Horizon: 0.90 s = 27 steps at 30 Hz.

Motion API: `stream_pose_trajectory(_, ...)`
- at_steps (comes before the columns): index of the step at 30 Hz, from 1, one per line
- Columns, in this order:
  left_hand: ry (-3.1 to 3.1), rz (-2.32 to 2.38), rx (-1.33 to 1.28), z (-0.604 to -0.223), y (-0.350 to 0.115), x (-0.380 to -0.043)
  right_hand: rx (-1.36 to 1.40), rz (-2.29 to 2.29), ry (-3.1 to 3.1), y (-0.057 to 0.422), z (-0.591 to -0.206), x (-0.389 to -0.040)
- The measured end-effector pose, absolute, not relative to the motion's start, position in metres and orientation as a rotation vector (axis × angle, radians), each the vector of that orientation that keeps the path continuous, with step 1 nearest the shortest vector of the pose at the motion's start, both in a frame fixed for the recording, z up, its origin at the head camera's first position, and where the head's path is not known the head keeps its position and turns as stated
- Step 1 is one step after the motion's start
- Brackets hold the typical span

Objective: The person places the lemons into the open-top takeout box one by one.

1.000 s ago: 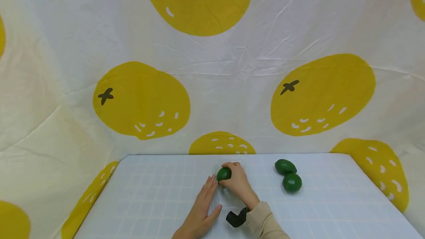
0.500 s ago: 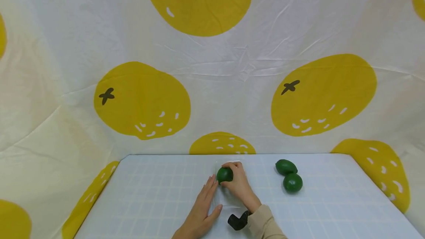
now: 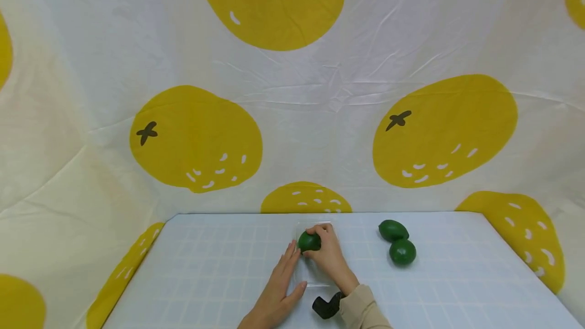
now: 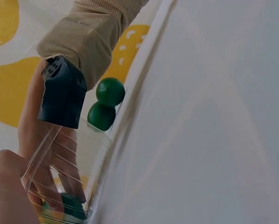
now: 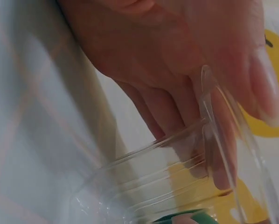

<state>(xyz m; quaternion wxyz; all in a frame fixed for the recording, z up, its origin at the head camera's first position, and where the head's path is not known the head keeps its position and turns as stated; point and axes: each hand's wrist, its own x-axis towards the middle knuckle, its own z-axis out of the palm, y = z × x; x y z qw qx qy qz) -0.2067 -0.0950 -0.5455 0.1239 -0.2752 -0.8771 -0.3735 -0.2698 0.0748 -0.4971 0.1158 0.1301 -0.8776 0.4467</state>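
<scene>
In the head view, a clear plastic box (image 3: 320, 279) lies on the table between both hands. My right hand (image 3: 328, 254) reaches into it and pinches a dark green lime (image 3: 308, 241) between thumb and fingers, at the box's far left part. My left hand (image 3: 275, 288) lies along the box's left side, fingers straight and thumb spread toward the near end. The right wrist view has the left hand (image 5: 149, 79) with its fingers behind the clear wall (image 5: 158, 172); only a sliver of the lime (image 5: 202, 218) shows there.
Two more limes (image 3: 402, 252) touch each other on the white checked table (image 3: 457, 278), to the right of the box. A black wrist device (image 3: 326, 306) sits at the right sleeve (image 3: 364, 308). A cloth with yellow fruit prints (image 3: 196, 138) hangs behind the table.
The lime and the right hand have shifted very slightly inside the box, and more of the lime shows. The left hand has hardly moved.
</scene>
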Motion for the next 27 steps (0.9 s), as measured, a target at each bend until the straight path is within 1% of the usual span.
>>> stream_pose_trajectory(5,-2.571,-1.153,-0.776,-0.5461,-0.0925,-0.2087,0.417,1.313,-2.57,0.0761,-0.4972,-0.2703)
stream_pose_trajectory(11,-2.544,-1.145,-0.805,-0.5453,-0.0921,-0.2085,0.452,1.334,-2.551,0.0761,-0.4986,-0.269)
stream_pose_trajectory(27,-2.498,-1.146,-0.854,-0.5462,-0.0922,-0.2112,0.487,1.172,-2.558,0.074,-0.4969,-0.2702)
